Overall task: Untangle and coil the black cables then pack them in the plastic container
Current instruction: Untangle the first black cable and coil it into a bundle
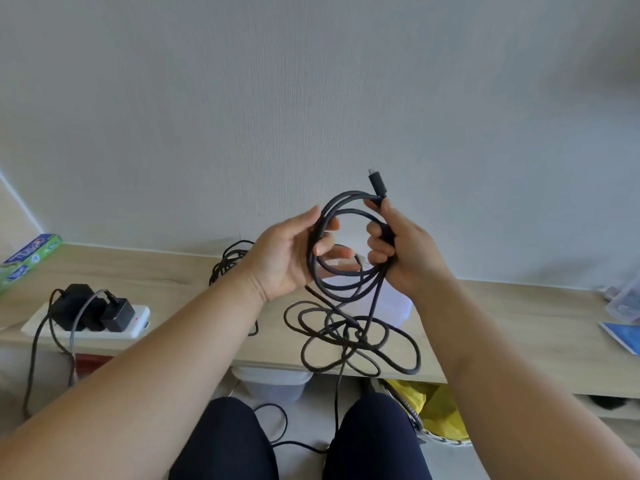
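**Black cable half coiled between two hands above the shelf**

The black cable (346, 271) hangs in several round loops between both hands, held up in front of the pale wall. The right hand (408, 251) is closed tightly on one side of the coil, fingers wrapped round the bunched strands, and the cable's plug (377, 183) sticks straight up just above its thumb. The left hand (284, 258) is only half closed. The other side of the coil runs through the gap between thumb and fingers, which curl loosely round it.

From the coil, the rest of the cable drops to the wooden shelf (173, 271) and sprawls in loose, crossing loops (349, 341). One strand goes over the front edge down to the floor between the person's knees. The cable's surface looks matte and its section is round.

A translucent white plastic container (401, 306) sits on the shelf right behind the hands. They hide most of it, so its shape is hard to make out. A second black tangle (230, 261) lies behind the left wrist, partly covered.

To the left, a white power strip (86, 327) carries black adapters (117, 315) with grey leads. A green box (31, 258) is cut off at the frame edge. A lidded tub (273, 381) and a yellow bag (433, 410) sit below the shelf.
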Demonstrator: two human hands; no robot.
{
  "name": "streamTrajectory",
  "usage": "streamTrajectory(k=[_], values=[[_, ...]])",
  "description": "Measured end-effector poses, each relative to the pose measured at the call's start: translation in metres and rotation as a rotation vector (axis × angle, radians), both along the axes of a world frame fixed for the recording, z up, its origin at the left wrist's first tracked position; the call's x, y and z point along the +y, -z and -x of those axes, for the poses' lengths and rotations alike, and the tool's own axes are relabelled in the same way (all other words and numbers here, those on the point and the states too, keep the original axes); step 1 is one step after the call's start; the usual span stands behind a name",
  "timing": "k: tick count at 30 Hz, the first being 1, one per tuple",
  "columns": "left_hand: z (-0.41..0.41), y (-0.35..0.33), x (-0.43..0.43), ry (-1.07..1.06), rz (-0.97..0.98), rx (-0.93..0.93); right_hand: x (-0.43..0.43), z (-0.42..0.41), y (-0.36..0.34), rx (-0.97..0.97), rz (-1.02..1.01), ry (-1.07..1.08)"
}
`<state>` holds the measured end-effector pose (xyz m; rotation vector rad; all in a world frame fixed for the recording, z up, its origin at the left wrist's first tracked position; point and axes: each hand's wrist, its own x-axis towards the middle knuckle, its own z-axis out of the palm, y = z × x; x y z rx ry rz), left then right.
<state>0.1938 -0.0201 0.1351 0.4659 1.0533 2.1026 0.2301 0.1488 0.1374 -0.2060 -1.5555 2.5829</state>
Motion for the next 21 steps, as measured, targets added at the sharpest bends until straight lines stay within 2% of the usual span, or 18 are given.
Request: streamTrajectory(k=[3,5,10,16,18,21], values=[[-0.01,0.011,0.009,-0.118,-0.133,-0.06,-0.004,-0.001,-0.005,0.007,0.005,-0.019],[-0.009,0.014,0.012,-0.158,-0.157,-0.071,-0.006,-0.002,-0.005,0.0,-0.093,-0.009],[0.0,0.006,0.006,-0.177,0.037,-0.02,0.002,-0.005,0.003,-0.003,-0.323,0.046],[0.004,-0.008,-0.005,-0.154,0.458,0.239,0.015,-0.007,0.01,0.074,-0.257,0.029],[0.005,-0.008,-0.011,-0.173,0.476,0.249,0.018,-0.009,0.009,0.105,-0.222,-0.054],[0.005,-0.008,-0.016,-0.225,0.35,0.164,0.018,-0.008,0.009,0.111,-0.266,-0.127]])
